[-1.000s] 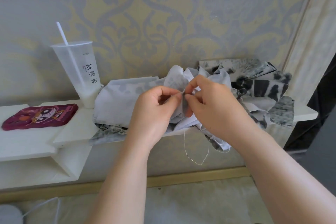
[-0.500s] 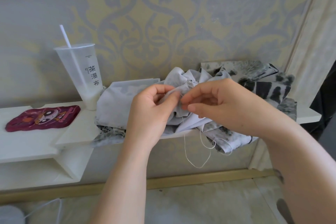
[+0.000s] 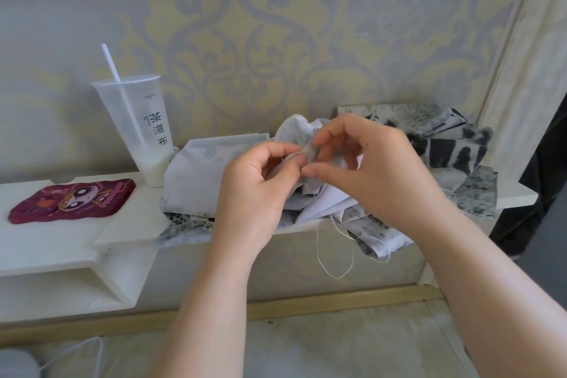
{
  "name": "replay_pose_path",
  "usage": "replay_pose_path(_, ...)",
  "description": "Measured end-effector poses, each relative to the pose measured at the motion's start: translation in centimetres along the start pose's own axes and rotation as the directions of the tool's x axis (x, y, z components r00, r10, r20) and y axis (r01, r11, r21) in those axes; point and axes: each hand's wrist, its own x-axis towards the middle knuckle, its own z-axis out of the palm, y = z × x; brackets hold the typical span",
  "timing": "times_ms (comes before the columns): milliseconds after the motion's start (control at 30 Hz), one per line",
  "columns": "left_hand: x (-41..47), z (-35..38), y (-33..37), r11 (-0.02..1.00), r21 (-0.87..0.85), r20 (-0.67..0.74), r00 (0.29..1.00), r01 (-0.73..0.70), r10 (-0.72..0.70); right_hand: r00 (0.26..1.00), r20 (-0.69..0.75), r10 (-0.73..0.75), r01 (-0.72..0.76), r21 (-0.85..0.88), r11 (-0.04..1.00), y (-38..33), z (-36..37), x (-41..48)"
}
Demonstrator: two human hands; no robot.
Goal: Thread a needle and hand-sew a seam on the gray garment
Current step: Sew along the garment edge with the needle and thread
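Head view: your left grip (image 3: 254, 190) pinches a raised fold of the gray garment (image 3: 196, 175) between thumb and forefinger. Your right grip (image 3: 377, 175) clamps that same fold from the other side, fingertips meeting yours, though any needle there is too small to make out. The garment lies bunched on the white shelf (image 3: 122, 224), just beside the cup (image 3: 138, 126), with white thread (image 3: 337, 277) looping down below the shelf edge.

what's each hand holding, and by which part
Both the left hand and the right hand pinch one small raised fold of the gray garment between thumb and fingertips.
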Motion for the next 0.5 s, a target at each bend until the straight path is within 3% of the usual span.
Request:
replay_pose_path(100,0.0,-0.1,0.0,0.999,0.006,0.008,0.999,-0.041,0.041,0.997,-0.052,0.061,-0.063,-0.035,0.997,-0.3,-0.7,0.5)
replay_pose_path(233,0.0,-0.2,-0.2,0.998,0.018,0.054,0.997,-0.06,0.059,0.982,0.112,0.15,-0.129,-0.176,0.976,-0.6,-0.6,1.6)
replay_pose_path(400,-0.2,-0.4,0.0,0.992,0.052,0.104,0.988,-0.118,0.112,0.932,0.228,0.283,-0.288,-0.008,0.957,-1.3,-1.8,2.0)
replay_pose_path(500,-0.3,-0.4,0.2,0.992,0.071,0.118,0.988,-0.105,0.097,0.926,0.185,0.329,-0.343,0.048,0.938,-1.4,-1.9,1.9)
